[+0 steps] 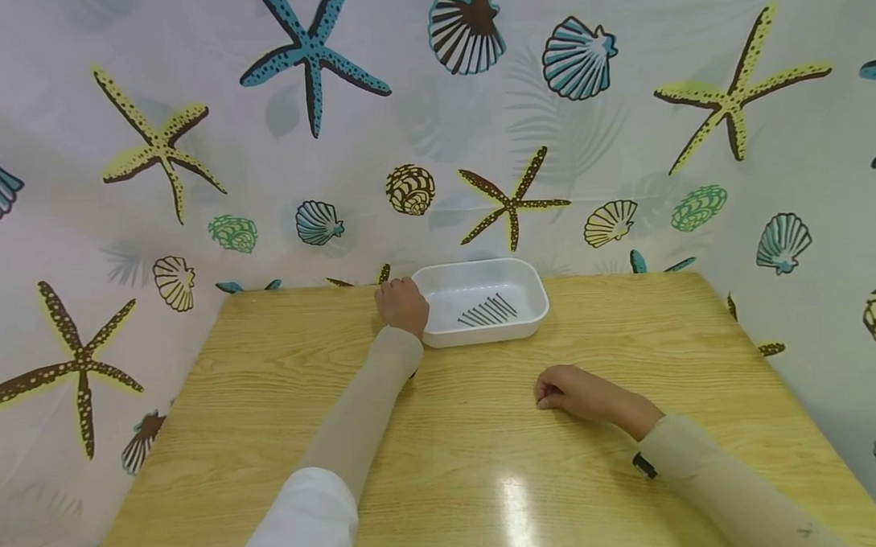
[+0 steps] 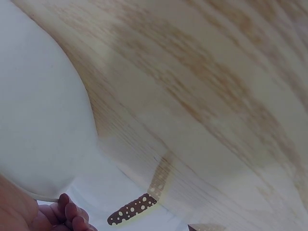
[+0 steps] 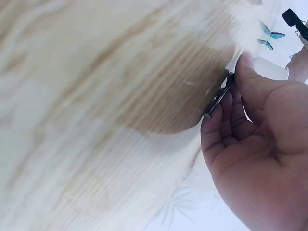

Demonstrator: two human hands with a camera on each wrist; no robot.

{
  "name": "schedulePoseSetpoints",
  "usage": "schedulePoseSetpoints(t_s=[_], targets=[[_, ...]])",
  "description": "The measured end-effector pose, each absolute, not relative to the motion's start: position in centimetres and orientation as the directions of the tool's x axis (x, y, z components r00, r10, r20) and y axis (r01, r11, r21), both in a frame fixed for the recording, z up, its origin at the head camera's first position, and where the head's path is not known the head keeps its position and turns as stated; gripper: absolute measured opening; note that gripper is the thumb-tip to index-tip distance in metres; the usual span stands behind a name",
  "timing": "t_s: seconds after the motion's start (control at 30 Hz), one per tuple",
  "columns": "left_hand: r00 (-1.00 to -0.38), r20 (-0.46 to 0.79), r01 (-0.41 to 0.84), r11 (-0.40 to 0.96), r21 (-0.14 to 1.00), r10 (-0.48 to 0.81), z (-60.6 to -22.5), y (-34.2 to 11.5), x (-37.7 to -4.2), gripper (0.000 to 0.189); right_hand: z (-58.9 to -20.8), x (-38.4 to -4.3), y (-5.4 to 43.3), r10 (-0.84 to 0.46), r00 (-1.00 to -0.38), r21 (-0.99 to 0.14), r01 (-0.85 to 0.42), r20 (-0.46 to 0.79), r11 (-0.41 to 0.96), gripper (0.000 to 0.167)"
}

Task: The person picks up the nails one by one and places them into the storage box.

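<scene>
A white plastic tray stands at the table's far edge, with several thin metal nails lying side by side in it. At its left end my left hand grips the rim; in the left wrist view the curled fingers meet the tray's edge. My right hand is in front of the tray and to its right, low over the table. Between thumb and fingers it pinches a dark nail, seen in the right wrist view close to the tabletop. The head view hides this nail.
The wooden table has a glossy surface. Behind it and at both sides hangs a white cloth printed with starfish and shells. The tray nearly touches the cloth at the back.
</scene>
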State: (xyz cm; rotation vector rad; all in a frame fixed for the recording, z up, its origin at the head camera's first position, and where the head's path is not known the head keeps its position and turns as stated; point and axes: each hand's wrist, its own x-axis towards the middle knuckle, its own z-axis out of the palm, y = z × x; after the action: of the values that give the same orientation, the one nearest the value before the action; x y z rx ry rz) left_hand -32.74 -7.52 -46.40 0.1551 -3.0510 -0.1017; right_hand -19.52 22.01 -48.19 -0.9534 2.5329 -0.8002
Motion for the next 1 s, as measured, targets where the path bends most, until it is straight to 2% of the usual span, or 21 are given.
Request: schedulePoseSetpoints(t_s=[0.57, 1.0], targets=[[-0.989, 0.094, -0.104, 0.992, 0.069, -0.11, -46.7, -7.5, -32.9, 0.029, -47.4, -19.9, 21.1, -0.644, -0.765, -0.553, -0.531, -0.014, 0.642, 0.006], [-0.989, 0.095, -0.105, 0.992, 0.072, -0.112, -46.6, -7.6, -32.9, 0.029, -42.7, -22.3, 17.8, -0.655, -0.74, -0.553, -0.613, 0.152, 0.564, 0.005]])
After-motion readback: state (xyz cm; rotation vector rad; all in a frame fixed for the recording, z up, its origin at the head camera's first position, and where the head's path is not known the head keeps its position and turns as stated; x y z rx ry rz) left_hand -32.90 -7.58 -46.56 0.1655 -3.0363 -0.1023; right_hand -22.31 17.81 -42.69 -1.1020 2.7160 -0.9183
